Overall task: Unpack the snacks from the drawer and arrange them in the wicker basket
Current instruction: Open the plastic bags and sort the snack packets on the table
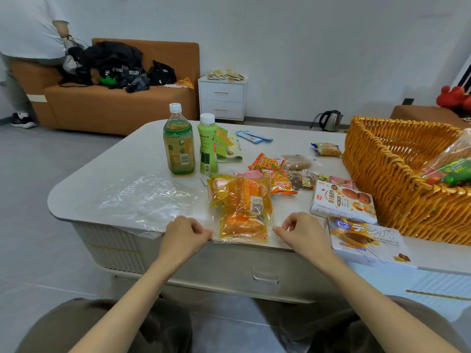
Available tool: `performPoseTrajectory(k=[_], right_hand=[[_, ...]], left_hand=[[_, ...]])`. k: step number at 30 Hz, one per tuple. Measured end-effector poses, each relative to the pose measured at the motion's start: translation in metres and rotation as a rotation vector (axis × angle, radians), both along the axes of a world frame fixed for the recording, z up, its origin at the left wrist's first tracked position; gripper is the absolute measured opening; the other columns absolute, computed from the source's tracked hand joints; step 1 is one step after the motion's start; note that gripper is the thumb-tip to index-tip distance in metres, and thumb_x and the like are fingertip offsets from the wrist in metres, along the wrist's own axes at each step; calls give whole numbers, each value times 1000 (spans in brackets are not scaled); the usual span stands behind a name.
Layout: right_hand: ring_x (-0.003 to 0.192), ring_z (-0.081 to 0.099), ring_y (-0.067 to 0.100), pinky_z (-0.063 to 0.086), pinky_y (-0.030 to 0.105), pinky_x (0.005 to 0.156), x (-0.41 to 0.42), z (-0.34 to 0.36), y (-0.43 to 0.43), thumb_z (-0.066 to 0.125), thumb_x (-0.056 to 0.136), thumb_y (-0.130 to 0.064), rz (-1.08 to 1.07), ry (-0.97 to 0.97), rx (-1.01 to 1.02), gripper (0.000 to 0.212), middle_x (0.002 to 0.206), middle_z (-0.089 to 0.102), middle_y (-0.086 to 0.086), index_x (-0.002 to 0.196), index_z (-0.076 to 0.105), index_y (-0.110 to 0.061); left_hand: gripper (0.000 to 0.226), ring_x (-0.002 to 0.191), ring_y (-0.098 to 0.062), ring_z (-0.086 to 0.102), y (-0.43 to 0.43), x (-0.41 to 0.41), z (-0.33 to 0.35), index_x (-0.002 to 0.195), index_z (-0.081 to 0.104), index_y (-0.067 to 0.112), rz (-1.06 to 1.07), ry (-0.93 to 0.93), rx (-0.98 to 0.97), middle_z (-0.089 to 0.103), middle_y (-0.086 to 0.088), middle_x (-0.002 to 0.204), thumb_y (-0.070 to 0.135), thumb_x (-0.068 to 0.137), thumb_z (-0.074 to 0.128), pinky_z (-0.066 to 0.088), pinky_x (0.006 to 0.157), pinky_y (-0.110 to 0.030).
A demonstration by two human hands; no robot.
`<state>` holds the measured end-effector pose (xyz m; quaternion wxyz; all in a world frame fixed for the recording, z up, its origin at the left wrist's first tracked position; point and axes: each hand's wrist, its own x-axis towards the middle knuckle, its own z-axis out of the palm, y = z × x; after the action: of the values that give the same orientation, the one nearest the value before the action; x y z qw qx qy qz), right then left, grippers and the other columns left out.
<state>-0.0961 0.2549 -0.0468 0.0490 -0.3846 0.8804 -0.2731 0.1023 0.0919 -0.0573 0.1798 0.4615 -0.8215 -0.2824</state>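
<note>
Both your hands pinch the near edge of a clear snack bag (239, 207) of orange packs at the table (102, 174) front rim: left hand (187, 233) on one corner, right hand (303, 231) on the other. Loose snacks (277, 171), two boxes (342, 202) and two bottles (179, 141) share the pale top. The wicker basket (397, 194) stands at the right end, packets inside. Beyond sit an orange sofa (122, 105), a white nightstand (221, 98) and a kettle (330, 121) on the grey floor.

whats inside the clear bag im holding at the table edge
The clear bag holds orange and yellow snack packets, one with a barcode label facing up. They overlap, so their number and anything beneath them cannot be seen.
</note>
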Motion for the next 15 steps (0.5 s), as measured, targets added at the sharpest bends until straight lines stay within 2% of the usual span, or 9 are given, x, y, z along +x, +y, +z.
performPoseTrajectory(k=[2,4,6,8,9,12,14,15], right_hand=[[89,49,16,35,25,65,2,-6,-1,76,78,-25,35,322,-143,27,89,52,-7,91,53,-19],[92,50,22,41,30,70,7,-10,-5,78,68,-4,209,587,-282,39,97,58,2,97,55,-15],[100,57,27,48,37,81,16,-13,-10,73,67,7,421,683,-348,43,107,65,8,105,63,-11],[110,61,28,51,43,94,26,-23,-13,72,71,3,525,686,-289,46,120,67,7,115,67,-9],[114,61,29,50,48,96,30,-29,-15,75,72,-2,526,671,-227,49,125,65,6,120,67,-10],[123,56,34,46,55,99,32,-41,-19,77,74,-10,508,653,-96,57,135,59,4,129,61,-10],[125,54,38,47,52,98,27,-43,-18,70,81,-11,525,704,-84,52,137,57,5,131,59,-9],[123,55,37,50,48,96,24,-42,-17,62,86,-15,530,726,-78,46,136,58,6,131,59,-8]], left_hand=[[16,89,-16,58,4,-3,1,80,60,20,26,-15,-16,60,5,91,34,80,65,47,71,-30],[34,101,-20,55,9,-8,2,107,54,16,42,38,60,56,4,100,40,82,60,47,81,-35],[57,114,-23,51,14,-14,5,123,49,19,41,98,203,57,3,107,58,82,49,43,95,-39],[70,118,-23,49,19,-22,5,122,50,24,42,109,283,59,2,114,73,73,41,37,102,-42],[71,119,-23,49,21,-25,4,120,50,26,54,82,272,60,2,116,77,73,44,35,104,-42],[62,121,-20,50,21,-30,0,119,55,23,80,14,152,60,6,113,71,79,55,31,102,-40],[59,107,-19,58,14,-27,-3,110,63,20,74,140,190,64,8,103,67,74,64,37,101,-41],[55,95,-18,61,10,-23,-4,100,68,19,59,240,245,66,8,92,65,69,67,42,96,-39]])
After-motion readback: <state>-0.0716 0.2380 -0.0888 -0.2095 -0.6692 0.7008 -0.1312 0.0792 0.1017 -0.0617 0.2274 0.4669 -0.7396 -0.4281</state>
